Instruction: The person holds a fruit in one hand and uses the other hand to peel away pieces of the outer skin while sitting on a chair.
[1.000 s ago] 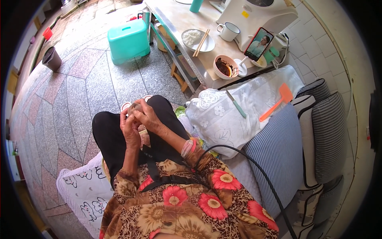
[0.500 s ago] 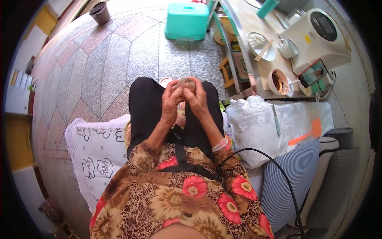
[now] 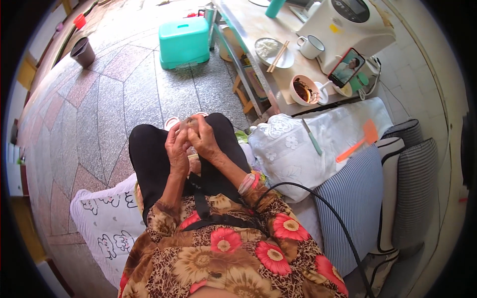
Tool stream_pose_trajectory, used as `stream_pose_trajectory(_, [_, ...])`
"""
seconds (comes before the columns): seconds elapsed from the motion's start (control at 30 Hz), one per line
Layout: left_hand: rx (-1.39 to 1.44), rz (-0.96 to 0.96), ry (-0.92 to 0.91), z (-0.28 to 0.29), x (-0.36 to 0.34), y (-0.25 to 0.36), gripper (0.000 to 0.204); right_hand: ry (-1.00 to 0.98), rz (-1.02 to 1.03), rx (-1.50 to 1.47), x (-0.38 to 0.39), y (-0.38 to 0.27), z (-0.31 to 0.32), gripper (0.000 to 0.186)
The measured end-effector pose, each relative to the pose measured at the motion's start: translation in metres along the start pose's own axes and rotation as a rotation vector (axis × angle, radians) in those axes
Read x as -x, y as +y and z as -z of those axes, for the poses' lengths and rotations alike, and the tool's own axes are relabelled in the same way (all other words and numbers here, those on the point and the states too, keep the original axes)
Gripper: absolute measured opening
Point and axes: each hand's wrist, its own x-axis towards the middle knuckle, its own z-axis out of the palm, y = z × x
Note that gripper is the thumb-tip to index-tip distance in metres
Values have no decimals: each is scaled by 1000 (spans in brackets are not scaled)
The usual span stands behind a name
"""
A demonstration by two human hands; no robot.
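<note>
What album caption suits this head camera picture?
Left hand and right hand hold a small brownish object; a knife lies on white cloth.

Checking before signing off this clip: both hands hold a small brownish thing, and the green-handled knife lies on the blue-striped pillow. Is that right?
Not quite: the head view shows the green-handled knife lying on the white lace cloth. The rest stands: left hand and right hand hold the small brownish thing.

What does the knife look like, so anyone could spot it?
Find the table, then the white lacy cloth along its near edge. The knife lies on that cloth, left of the orange paddle, and it's the thin, green-handled one.
</note>
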Motion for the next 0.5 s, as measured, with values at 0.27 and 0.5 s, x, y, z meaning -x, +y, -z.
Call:
stream_pose_trajectory(0.27, [58,78,-18,6,4,16,32,-99,-66,-154,0,-15,9,41])
stream_pose_trajectory(0.5, [-45,116,-26,23,-4,19,37,-88,28,46,1,-19,6,47])
